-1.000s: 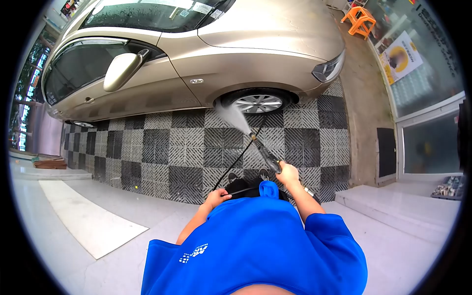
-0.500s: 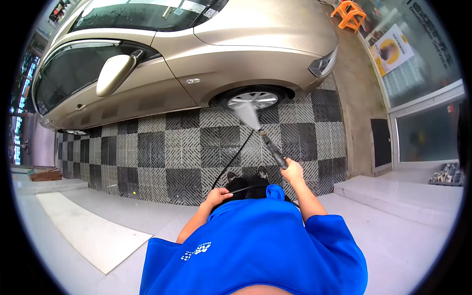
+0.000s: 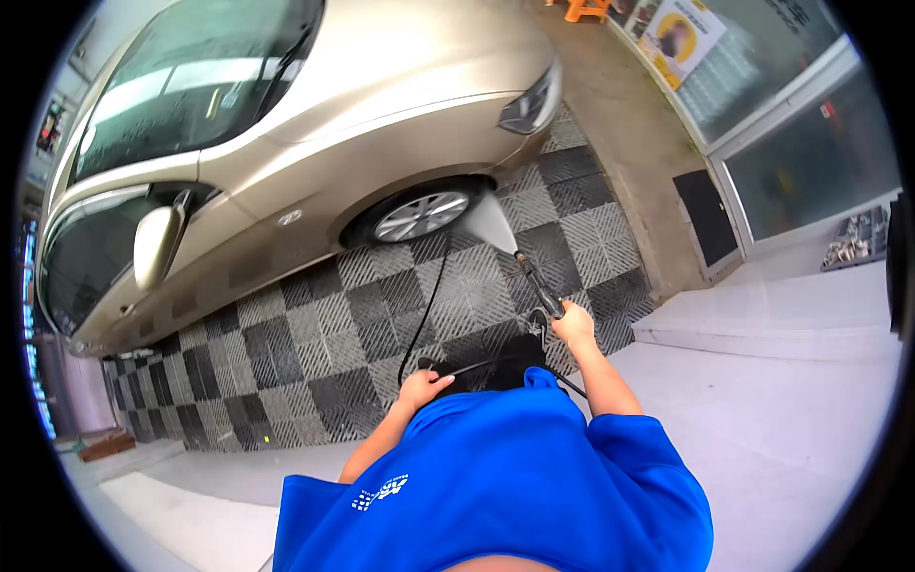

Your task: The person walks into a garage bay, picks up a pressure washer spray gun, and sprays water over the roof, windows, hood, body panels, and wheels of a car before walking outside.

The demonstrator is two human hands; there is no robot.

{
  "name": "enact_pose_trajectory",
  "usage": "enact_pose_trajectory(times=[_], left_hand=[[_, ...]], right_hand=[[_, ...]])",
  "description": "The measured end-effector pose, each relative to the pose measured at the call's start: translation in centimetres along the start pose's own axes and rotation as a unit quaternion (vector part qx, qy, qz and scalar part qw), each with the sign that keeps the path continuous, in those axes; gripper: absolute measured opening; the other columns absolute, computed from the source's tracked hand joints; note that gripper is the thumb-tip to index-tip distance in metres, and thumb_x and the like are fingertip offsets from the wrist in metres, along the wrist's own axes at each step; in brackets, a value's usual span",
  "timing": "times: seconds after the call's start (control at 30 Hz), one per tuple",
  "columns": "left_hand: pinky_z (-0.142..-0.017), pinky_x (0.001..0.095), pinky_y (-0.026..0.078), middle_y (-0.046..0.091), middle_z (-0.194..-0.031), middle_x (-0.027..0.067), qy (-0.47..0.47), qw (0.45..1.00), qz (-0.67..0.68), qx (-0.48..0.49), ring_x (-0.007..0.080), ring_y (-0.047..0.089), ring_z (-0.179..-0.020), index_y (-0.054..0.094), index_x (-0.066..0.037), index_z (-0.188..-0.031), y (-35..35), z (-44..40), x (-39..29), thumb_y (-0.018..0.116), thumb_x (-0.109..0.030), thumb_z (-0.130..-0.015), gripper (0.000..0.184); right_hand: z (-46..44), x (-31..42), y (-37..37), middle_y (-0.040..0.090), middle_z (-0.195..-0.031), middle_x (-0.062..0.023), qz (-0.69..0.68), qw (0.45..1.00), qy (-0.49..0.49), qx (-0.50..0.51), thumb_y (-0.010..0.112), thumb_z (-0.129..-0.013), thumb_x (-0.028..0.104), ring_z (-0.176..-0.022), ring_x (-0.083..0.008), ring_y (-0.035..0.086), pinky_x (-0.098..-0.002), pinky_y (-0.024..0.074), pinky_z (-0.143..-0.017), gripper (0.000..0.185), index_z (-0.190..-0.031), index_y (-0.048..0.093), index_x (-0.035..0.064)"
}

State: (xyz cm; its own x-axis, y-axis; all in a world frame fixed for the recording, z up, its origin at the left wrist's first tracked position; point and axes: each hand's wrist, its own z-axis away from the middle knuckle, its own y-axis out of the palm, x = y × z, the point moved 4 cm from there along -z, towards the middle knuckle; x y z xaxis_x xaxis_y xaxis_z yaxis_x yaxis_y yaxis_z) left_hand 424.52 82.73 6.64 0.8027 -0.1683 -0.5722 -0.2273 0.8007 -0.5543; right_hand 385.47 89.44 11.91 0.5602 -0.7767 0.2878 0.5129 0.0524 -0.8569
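Note:
My right hand point(image 3: 574, 326) is wrapped round the grip of a black spray gun point(image 3: 539, 286). A fan of white water spray point(image 3: 491, 225) leaves its nozzle toward the right edge of the front wheel point(image 3: 419, 217). That wheel belongs to a beige car point(image 3: 372, 124) with wet windows. Low at my waist, my left hand point(image 3: 424, 387) holds a thin black hose point(image 3: 469, 366), which passes in front of my dark trousers. Part of the hose point(image 3: 424, 319) runs over the floor up to the wheel.
Black and grey grid tiles point(image 3: 315, 329) cover the floor beside the car. A pale step point(image 3: 762, 310) lies at the right, with a tray of small items point(image 3: 855, 238) near a glass door. An orange stool point(image 3: 586, 10) stands at the top, beside a postered window.
The view has turned, so the car appears tilted and further left. The spray has shifted from the wheel's left side, across its middle, to its right edge. Both hands keep their hold.

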Motion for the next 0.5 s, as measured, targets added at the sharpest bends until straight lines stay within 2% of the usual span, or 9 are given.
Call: enact_pose_trajectory(times=[0.03,0.1,0.13,0.2,0.23,0.27,0.3,0.4,0.5], left_hand=[[-0.070,0.0466,0.049,0.066,-0.075,0.0198,-0.033,0.999,-0.003,0.033,0.0371,0.065,-0.077,0.070,-0.005,-0.077,-0.2,-2.5,-2.7,0.056,-0.066,-0.083,0.062],[-0.071,0.0453,0.049,0.067,-0.075,0.0188,-0.015,1.000,-0.007,0.023,0.0366,0.066,-0.077,0.070,-0.008,-0.077,0.8,-4.0,-5.3,0.053,-0.068,-0.084,0.063],[-0.071,0.0454,0.049,0.066,-0.075,0.0189,-0.016,1.000,0.007,0.022,0.0366,0.066,-0.077,0.070,-0.008,-0.077,1.9,-6.3,-8.9,0.053,-0.068,-0.084,0.063],[-0.070,0.0457,0.049,0.066,-0.075,0.0193,-0.034,0.999,0.027,0.025,0.0366,0.065,-0.077,0.070,-0.007,-0.077,3.9,-7.5,-10.3,0.053,-0.066,-0.084,0.062],[-0.071,0.0454,0.049,0.066,-0.076,0.0197,-0.040,0.999,0.012,0.011,0.0375,0.065,-0.079,0.069,-0.006,-0.078,2.6,-8.2,-16.0,0.052,-0.065,-0.085,0.062],[-0.071,0.0453,0.049,0.066,-0.076,0.0199,-0.039,0.999,0.016,-0.002,0.0380,0.065,-0.079,0.069,-0.006,-0.079,3.3,-9.0,-17.5,0.052,-0.064,-0.086,0.061],[-0.072,0.0453,0.049,0.066,-0.077,0.0202,-0.040,0.999,0.011,-0.009,0.0385,0.065,-0.079,0.069,-0.006,-0.081,3.4,-9.5,-18.6,0.052,-0.063,-0.086,0.060],[-0.071,0.0461,0.049,0.066,-0.076,0.0202,-0.001,0.998,0.026,-0.049,0.0388,0.065,-0.079,0.068,-0.006,-0.084,3.1,-12.4,-24.5,0.052,-0.061,-0.088,0.057],[-0.071,0.0430,0.049,0.066,-0.074,0.0177,0.000,0.999,0.040,-0.028,0.0343,0.066,-0.076,0.069,-0.007,-0.085,2.4,-14.2,-30.8,0.052,-0.057,-0.089,0.053]], right_hand=[[-2.0,-2.3,-2.1,0.068,-0.090,-0.0207,-0.012,1.000,0.011,-0.020,0.066,-0.073,0.025,-0.091,-0.0379,0.065,-0.0464,0.0511,-0.083,0.029,-0.096,0.067,0.0078],[-2.1,-4.0,-4.3,0.068,-0.086,-0.0211,-0.023,0.998,0.021,-0.053,0.068,-0.071,0.023,-0.088,-0.0394,0.065,-0.0477,0.0507,-0.081,0.028,-0.094,0.066,0.0077],[-2.8,-6.2,-8.0,0.067,-0.084,-0.0209,-0.056,0.994,-0.004,-0.091,0.069,-0.070,0.022,-0.088,-0.0397,0.064,-0.0486,0.0501,-0.081,0.026,-0.091,0.065,0.0077],[-3.6,-7.7,-11.9,0.066,-0.082,-0.0211,-0.078,0.984,-0.055,-0.148,0.069,-0.070,0.019,-0.084,-0.0410,0.064,-0.0479,0.0502,-0.075,0.026,-0.092,0.062,0.0080],[-3.6,-8.9,-15.7,0.065,-0.081,-0.0212,-0.112,0.974,-0.071,-0.184,0.070,-0.070,0.019,-0.083,-0.0414,0.063,-0.0477,0.0502,-0.073,0.027,-0.093,0.061,0.0083],[-4.2,-10.1,-16.2,0.065,-0.079,-0.0210,-0.106,0.967,-0.104,-0.209,0.070,-0.070,0.018,-0.081,-0.0418,0.063,-0.0472,0.0497,-0.069,0.027,-0.093,0.059,0.0084],[-4.7,-10.9,-18.2,0.066,-0.080,-0.0198,-0.115,0.969,-0.078,-0.205,0.069,-0.067,0.015,-0.080,-0.0403,0.064,-0.0471,0.0502,-0.070,0.035,-0.101,0.060,0.0097],[-7.4,-13.6,-24.0,0.066,-0.081,-0.0203,-0.141,0.958,-0.078,-0.237,0.069,-0.069,0.013,-0.081,-0.0405,0.064,-0.0470,0.0501,-0.070,0.032,-0.099,0.059,0.0087],[-10.3,-16.0,-27.9,0.066,-0.082,-0.0202,-0.139,0.965,-0.067,-0.213,0.068,-0.071,0.016,-0.082,-0.0407,0.064,-0.0473,0.0504,-0.072,0.026,-0.095,0.060,0.0072]])
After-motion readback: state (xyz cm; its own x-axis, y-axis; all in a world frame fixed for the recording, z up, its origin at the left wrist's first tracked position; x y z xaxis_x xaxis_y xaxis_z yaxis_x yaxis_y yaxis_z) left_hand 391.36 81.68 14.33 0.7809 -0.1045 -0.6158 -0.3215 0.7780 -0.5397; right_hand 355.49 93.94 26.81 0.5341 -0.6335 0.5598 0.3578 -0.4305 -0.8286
